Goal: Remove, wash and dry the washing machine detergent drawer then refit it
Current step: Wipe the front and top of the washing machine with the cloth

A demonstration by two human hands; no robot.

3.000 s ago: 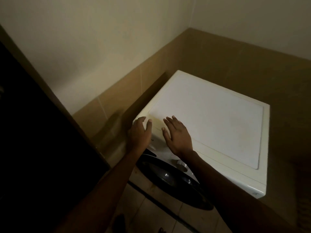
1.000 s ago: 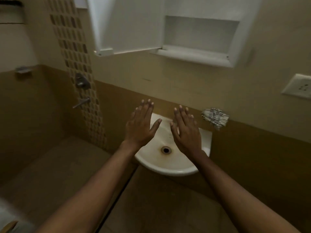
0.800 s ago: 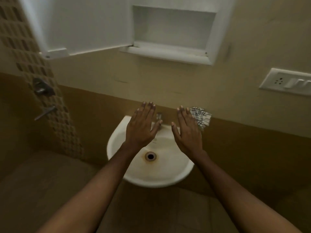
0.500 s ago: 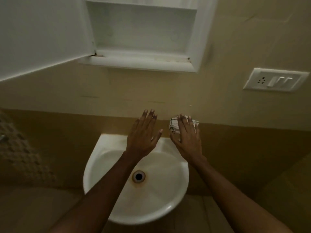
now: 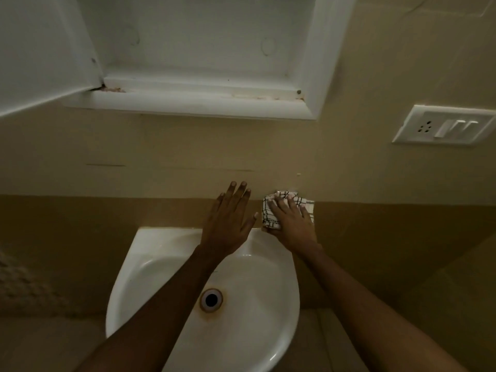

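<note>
**suds_q:** Where's the detergent drawer at this point? I can't see it anywhere.

**tilefan:** It's nowhere in shot, and neither hand has it. The person is standing over a small sink (image 5: 150, 264), white glazed ceramic with a squared back and a rounded front. There's a rusty brown ring round the drain (image 5: 211, 299).

**suds_q:** So what are the hands doing?

**tilefan:** The right hand (image 5: 292, 226) is on a checked cloth (image 5: 269, 214) that's up against the wall just right of the sink's back corner. Its fingers are spread and nearly straight, laid over the cloth, with no grip closed on it yet. The left hand (image 5: 228, 224) hovers over the back rim with its fingers splayed, touching nothing.

**suds_q:** Why go for the cloth first?

**tilefan:** My guess is it's the drying rag, being grabbed or checked ahead of time. It's kept beside the sink so it's in reach when things get wet. It looks thin, soft and rumpled, white with dark grid lines. It's too dim to tell what it's hung on, since the hand covers that spot.

**suds_q:** Anything else around?

**tilefan:** Above the sink there's a white recessed cabinet (image 5: 204, 103) with a grubby sill and its door (image 5: 40, 63) swung open to the left. A white switch plate (image 5: 445, 127) is on the right. The wall is matte beige, with a band of glossy brown tile lower down.
</note>
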